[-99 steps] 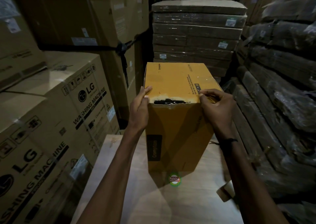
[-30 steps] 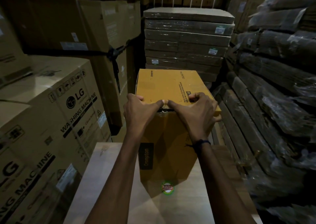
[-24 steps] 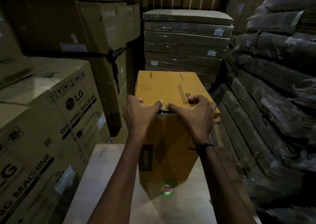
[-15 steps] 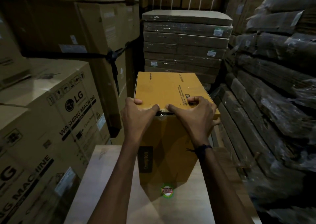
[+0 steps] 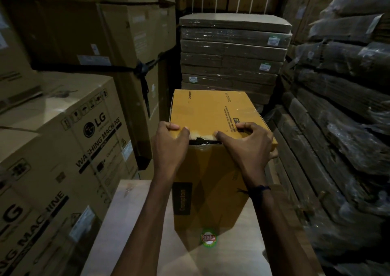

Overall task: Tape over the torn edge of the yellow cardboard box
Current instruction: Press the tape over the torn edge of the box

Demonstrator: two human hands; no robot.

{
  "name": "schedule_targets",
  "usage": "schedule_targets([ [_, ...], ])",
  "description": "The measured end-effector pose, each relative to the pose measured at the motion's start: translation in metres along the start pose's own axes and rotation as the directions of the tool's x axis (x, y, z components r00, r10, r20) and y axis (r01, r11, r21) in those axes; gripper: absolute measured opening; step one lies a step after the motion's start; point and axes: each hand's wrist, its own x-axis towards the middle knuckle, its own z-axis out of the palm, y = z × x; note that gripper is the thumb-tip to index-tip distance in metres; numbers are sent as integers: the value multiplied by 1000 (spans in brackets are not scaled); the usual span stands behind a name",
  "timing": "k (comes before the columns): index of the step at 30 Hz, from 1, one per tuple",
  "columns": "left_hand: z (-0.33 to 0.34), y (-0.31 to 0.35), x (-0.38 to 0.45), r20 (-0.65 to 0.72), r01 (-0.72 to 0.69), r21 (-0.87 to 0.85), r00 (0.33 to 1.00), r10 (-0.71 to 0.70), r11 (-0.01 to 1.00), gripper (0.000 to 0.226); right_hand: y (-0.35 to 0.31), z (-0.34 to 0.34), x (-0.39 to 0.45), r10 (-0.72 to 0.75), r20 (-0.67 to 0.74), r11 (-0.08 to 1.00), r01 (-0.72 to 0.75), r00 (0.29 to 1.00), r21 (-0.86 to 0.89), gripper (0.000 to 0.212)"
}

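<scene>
1. I see the yellow cardboard box (image 5: 211, 115) standing upright on the pale bench (image 5: 135, 223), at its far end, with the torn edge (image 5: 203, 141) along the near top rim as a dark, ragged slit.
2. My left hand (image 5: 168, 147) curls over the near-left top corner of the box, fingers bent onto the lid, thumb just left of the tear.
3. My right hand (image 5: 249, 147) grips the near-right top edge the same way, fingers curled on the lid and thumb tip just right of the tear (a dark band sits on that wrist).
4. I cannot tell whether tape lies under the fingers; a faint gloss shows at the slit.
5. A round green-rimmed sticker (image 5: 208, 237) sits on the bench at the box's near foot.
6. LG washing machine cartons (image 5: 80, 149) stand to the left, a stack of wrapped flat cartons (image 5: 232, 52) lies far behind, and dark wrapped bundles (image 5: 337, 107) sit at right.
</scene>
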Motion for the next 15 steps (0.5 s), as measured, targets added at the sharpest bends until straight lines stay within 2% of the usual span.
schedule_targets([
  [4,-4,-3,1,56,30,-24,998,-28,999,32,-5,7,-3,14,-72,1000,-15,997,-19,46],
  [8,-3,-5,4,41,26,-8,999,-26,1000,24,5,6,2,-14,-26,996,16,1000,85,46],
  [11,-4,-6,4,45,27,-34,999,-25,999,19,12,-3,5,-51,37,995,47,998,89,39],
  [15,-10,-12,10,108,61,-109,993,-49,992,21,13,1,5,-93,-10,990,93,996,109,36],
])
